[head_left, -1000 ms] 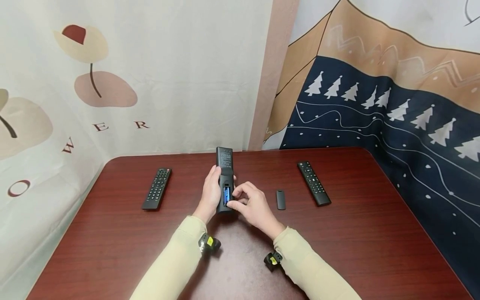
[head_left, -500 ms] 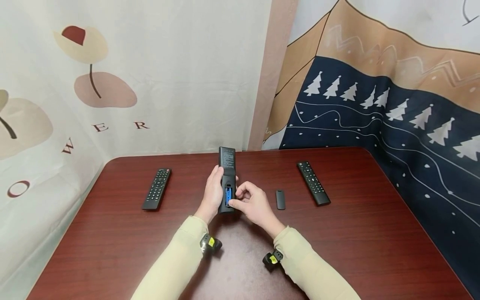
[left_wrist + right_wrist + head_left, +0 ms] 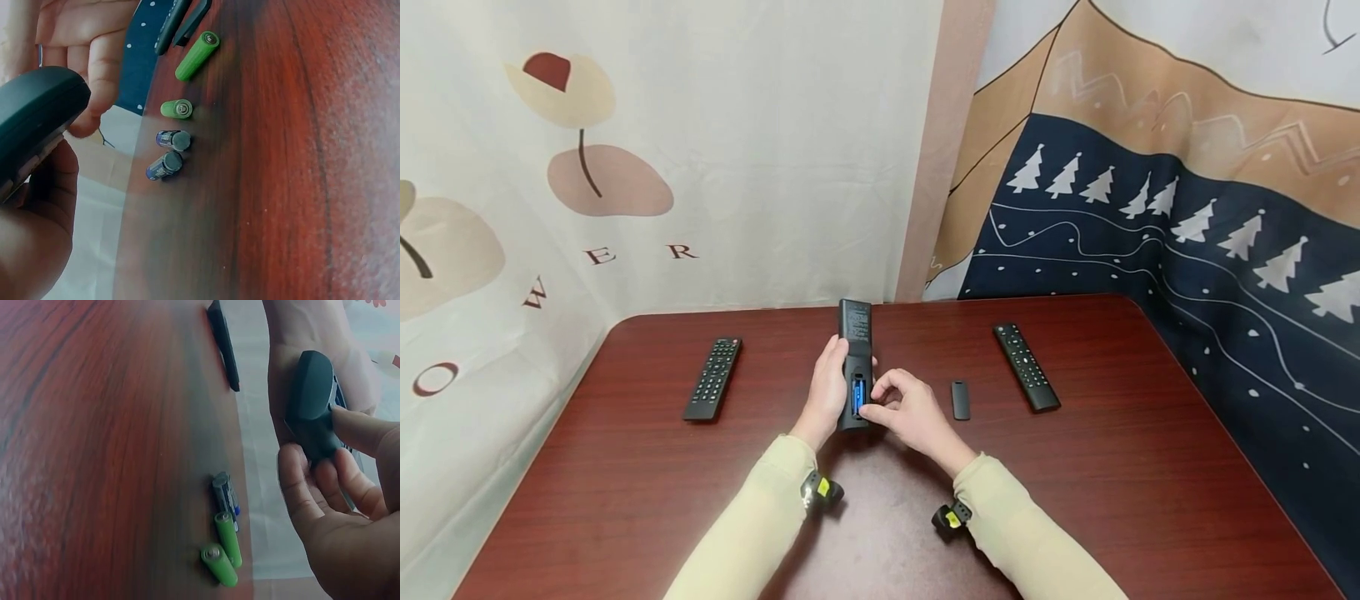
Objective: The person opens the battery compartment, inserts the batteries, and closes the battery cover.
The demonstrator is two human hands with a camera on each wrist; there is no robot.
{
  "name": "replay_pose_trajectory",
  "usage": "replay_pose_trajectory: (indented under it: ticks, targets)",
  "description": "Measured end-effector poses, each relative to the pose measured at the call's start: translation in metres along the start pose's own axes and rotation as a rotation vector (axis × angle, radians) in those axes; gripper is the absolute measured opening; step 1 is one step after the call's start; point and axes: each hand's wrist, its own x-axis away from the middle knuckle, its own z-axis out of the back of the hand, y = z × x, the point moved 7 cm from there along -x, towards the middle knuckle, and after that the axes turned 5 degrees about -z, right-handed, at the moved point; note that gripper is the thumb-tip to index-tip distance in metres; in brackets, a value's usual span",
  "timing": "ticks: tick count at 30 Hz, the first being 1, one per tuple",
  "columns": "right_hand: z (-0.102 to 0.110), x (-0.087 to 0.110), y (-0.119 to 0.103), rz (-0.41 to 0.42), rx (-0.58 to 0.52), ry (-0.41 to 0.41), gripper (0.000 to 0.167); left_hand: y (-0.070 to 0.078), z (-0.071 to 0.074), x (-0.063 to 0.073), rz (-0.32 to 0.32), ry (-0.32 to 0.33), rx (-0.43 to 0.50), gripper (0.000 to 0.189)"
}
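Note:
My left hand (image 3: 826, 392) grips a black remote control (image 3: 855, 321) along its side, above the table, with its back facing up. Its battery compartment is uncovered, and blue batteries (image 3: 858, 394) show inside; how fully they are seated is unclear. My right hand (image 3: 917, 417) has its thumb at the compartment's near end, with the fingers curled against the remote's right side. In the right wrist view the remote (image 3: 312, 387) lies between that thumb (image 3: 359, 430) and the fingers. A small dark battery cover (image 3: 961, 400) lies on the table to the right.
Other remotes lie at left (image 3: 715, 379) and right (image 3: 1027, 367) on the dark red table (image 3: 880, 533). The left wrist view shows two green batteries (image 3: 197, 56) and two blue-grey batteries (image 3: 173, 140) on it; the head view hides them. Printed curtains (image 3: 775, 167) border the back.
The remote and both hands have shifted slightly right, then a little nearer. My right thumb stays at the compartment's near end. The cover and other remotes keep their places.

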Motion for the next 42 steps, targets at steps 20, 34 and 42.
replay_pose_trajectory:
  ticks: [20, 34, 42]
  targets:
    - [0.012, 0.002, 0.000, 0.113, 0.174, -0.030, 0.012, -0.005, 0.005, -0.001, -0.001, 0.007, 0.010, 0.046]
    - [0.031, 0.002, 0.004, 0.067, 0.281, -0.005, 0.014, -0.006, 0.009, -0.002, 0.010, 0.015, -0.011, 0.047]
    - [0.041, 0.000, 0.010, 0.039, 0.337, 0.017, 0.015, -0.007, 0.009, -0.002, 0.023, 0.003, -0.039, 0.049]
